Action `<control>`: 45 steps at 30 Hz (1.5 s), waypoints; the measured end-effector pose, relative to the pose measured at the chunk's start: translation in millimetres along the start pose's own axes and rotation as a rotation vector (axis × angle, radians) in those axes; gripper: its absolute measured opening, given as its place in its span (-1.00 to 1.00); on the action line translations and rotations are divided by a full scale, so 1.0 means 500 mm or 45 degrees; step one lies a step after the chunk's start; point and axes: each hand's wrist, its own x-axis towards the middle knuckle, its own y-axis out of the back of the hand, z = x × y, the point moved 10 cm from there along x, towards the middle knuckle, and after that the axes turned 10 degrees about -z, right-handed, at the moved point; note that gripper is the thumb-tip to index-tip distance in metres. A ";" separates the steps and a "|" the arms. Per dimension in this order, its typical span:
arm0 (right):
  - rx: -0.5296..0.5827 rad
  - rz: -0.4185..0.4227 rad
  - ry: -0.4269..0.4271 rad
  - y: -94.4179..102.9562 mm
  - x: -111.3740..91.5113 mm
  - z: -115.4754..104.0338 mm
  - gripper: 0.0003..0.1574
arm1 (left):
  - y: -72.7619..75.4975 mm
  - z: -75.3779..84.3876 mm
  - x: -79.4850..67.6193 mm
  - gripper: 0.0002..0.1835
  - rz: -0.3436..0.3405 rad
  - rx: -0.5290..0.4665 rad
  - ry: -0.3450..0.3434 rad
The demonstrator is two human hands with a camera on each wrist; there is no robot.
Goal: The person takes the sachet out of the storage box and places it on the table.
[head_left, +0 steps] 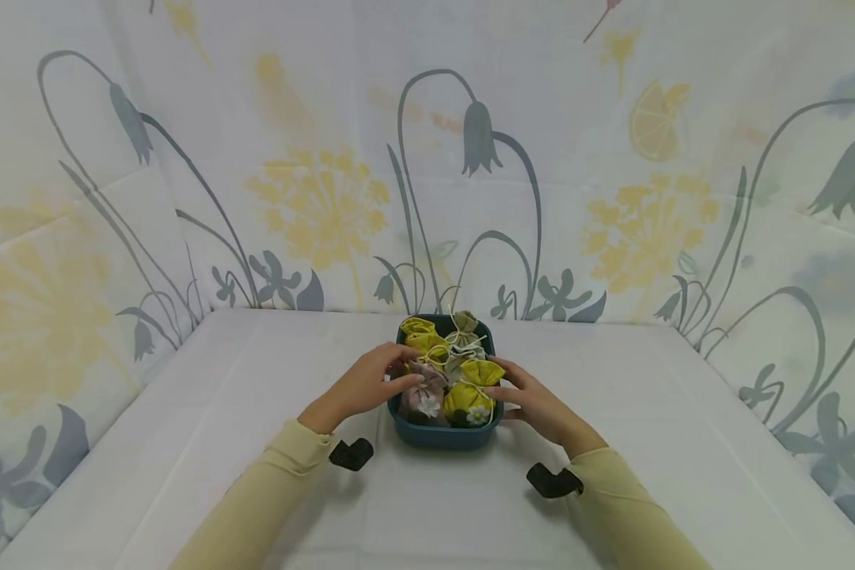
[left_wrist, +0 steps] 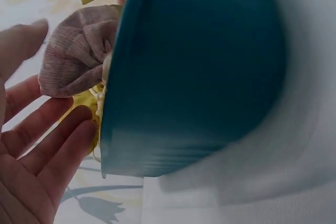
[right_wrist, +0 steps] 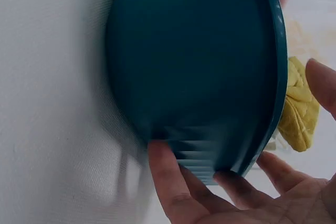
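A dark teal bin (head_left: 445,438) stands on the white table, filled with several small drawstring cloth pouches. My left hand (head_left: 363,384) reaches over its left rim, fingers extended beside the greyish-pink pouch (head_left: 426,386) at the front left. In the left wrist view, the thumb stays apart from this pouch (left_wrist: 76,51). At the right side, my right hand (head_left: 541,404) has its fingertips against the bin's outer wall (right_wrist: 194,66). Its thumb is over the rim near the front yellow pouch (head_left: 468,388), which has a white flower.
Farther back in the bin lie another yellow pouch (head_left: 423,340) and an olive-beige pouch (head_left: 465,326). A white cloth (head_left: 271,372) covers the table. Behind it hangs a flower-printed curtain (head_left: 328,198). Black wrist mounts (head_left: 352,454) sit below the hands.
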 end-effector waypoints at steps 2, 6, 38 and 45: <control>0.052 -0.021 0.001 0.001 0.002 0.004 -0.11 | 0.000 -0.003 0.003 -0.56 0.004 -0.054 0.020; 0.173 -0.043 0.023 0.008 0.003 0.010 -0.09 | -0.002 -0.012 0.012 -0.53 0.004 -0.128 0.073; 0.368 0.149 -0.053 0.027 -0.032 0.019 -0.21 | -0.012 -0.029 0.011 -0.72 0.102 -0.399 0.186; 0.417 0.221 -0.061 0.022 -0.041 0.025 -0.25 | -0.008 -0.027 0.006 -0.76 0.119 -0.412 0.191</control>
